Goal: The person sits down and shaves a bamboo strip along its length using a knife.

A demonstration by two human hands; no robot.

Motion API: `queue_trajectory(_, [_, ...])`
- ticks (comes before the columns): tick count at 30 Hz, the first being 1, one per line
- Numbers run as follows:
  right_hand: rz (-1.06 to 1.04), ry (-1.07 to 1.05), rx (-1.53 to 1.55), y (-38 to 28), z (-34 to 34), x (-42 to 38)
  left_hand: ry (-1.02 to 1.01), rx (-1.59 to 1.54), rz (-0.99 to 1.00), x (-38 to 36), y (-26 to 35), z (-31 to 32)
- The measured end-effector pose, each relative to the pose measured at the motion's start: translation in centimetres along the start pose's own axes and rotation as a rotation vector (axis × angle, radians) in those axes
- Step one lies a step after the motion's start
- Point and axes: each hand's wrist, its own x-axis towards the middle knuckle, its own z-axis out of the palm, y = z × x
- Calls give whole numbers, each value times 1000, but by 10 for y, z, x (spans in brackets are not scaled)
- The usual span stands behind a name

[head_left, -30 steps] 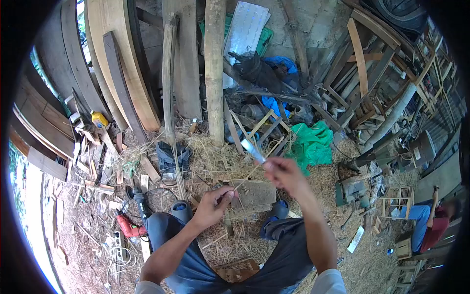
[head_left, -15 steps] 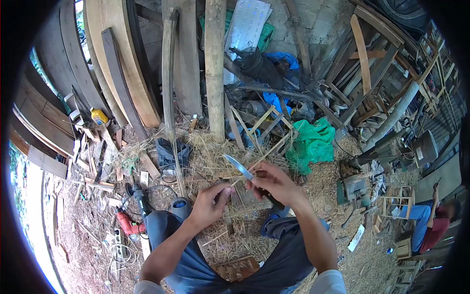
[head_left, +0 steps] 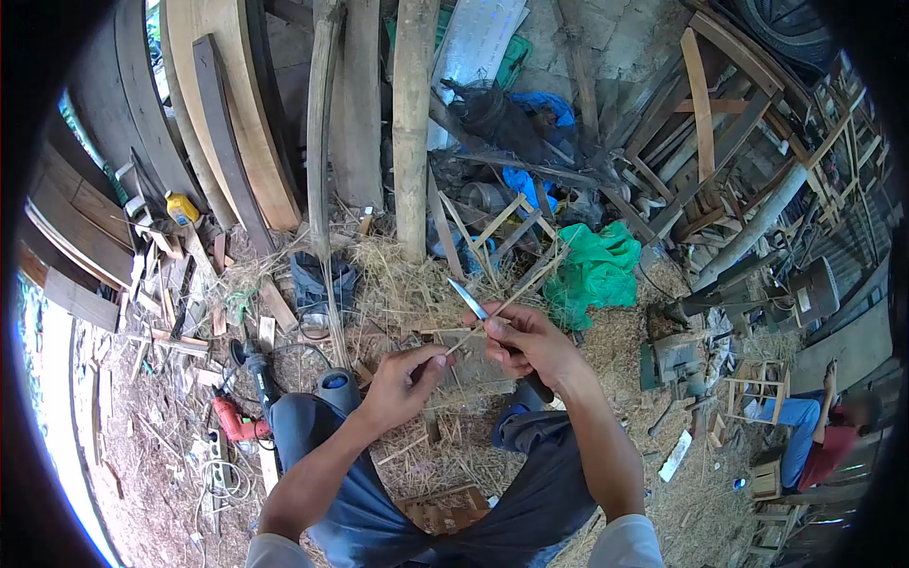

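My right hand [head_left: 538,352] is closed around a knife [head_left: 468,299], its bright blade pointing up and left and its dark handle showing below the palm. A thin wooden strip [head_left: 463,342], perhaps bamboo, runs slantwise from my left hand, past the blade and my right fingers, toward the upper right. Between thumb and fingertips, my left hand [head_left: 403,386] pinches the lower end of this strip. The blade lies across or against the strip near my right thumb; whether its edge touches cannot be made out. Both hands are above my lap, between my knees.
Shavings cover the ground. A red power tool [head_left: 237,419] and an angle grinder [head_left: 256,369] lie left of my knee. Ahead are a bamboo post [head_left: 412,142], leaning boards [head_left: 256,123] and a green plastic sheet [head_left: 595,268]. Another person [head_left: 826,440] sits at far right.
My right hand and the knife have moved slightly up along the strip, away from my left hand, and the blade points more steeply upward. The left hand keeps its pinch. The whole view has shifted a little.
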Motion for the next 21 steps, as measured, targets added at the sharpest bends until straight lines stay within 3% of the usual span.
queue_trajectory(3, [29,32,-124,-3,-19,2,-30,-38,-73,-1,-12,0])
queue_trajectory(5, [-41,147,-30,-11,-35,-1,41,-105,53,-2,-21,2])
queue_trajectory(10, [-83,196,-82,-3,-30,-3,-6,-31,36,-3,-11,0])
queue_trajectory(11, [-83,197,-81,4,-25,0,-37,15,8,-3,-7,-2])
queue_trajectory(13, [-273,153,-209,15,-18,9,-58,-30,-33,0,-13,1])
queue_trajectory(17, [-225,37,-389,24,-1,16,-39,-165,-20,6,-24,13])
queue_trajectory(18, [-180,19,-315,23,8,15,-30,-163,-21,7,-25,14])
queue_trajectory(21, [-210,93,-411,23,8,15,7,-250,-45,7,-26,13])
